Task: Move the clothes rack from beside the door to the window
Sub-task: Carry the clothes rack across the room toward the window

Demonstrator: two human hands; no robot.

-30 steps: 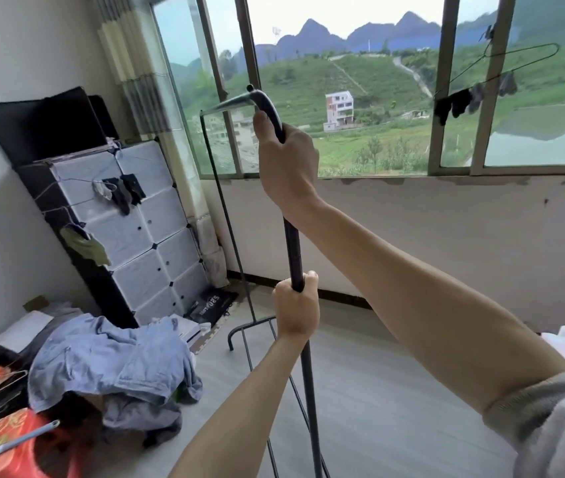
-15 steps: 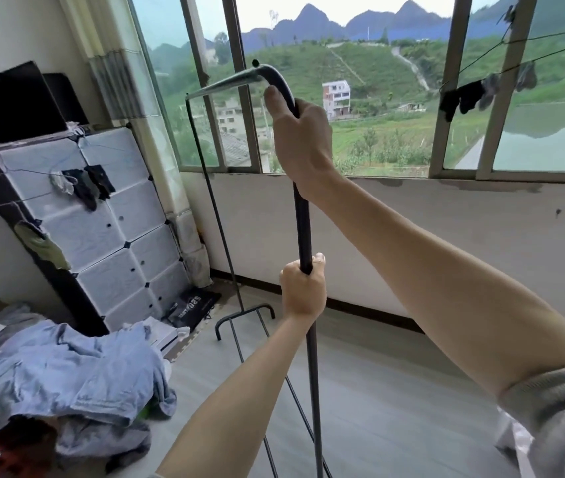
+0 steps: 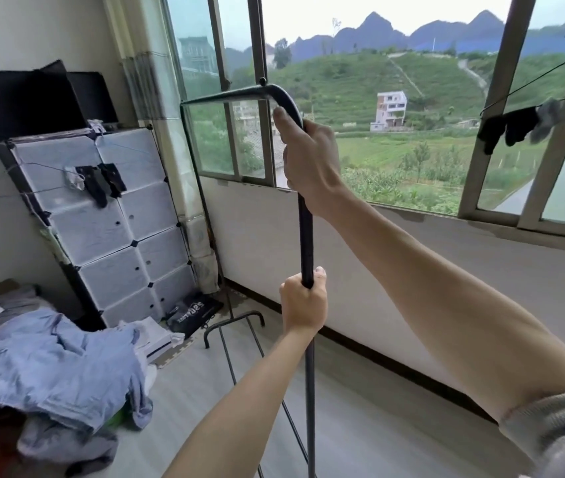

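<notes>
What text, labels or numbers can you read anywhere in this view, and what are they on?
Black bag on the floor below the white cube cabinet: white print, seen at an angle and blurred; large characters that look like "250" over a smaller line, neither sure.
White box beside the blue clothes: no legible print.
Clothes rack, window frame, distant building: no text visible.

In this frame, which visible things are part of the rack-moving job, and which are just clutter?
Job:
black metal clothes rack
right hand, high on its near post
left hand, lower down
metal-framed window

Clutter:
white cube-panel cabinet
crumpled blue garment
dark socks on wire hanger
</notes>
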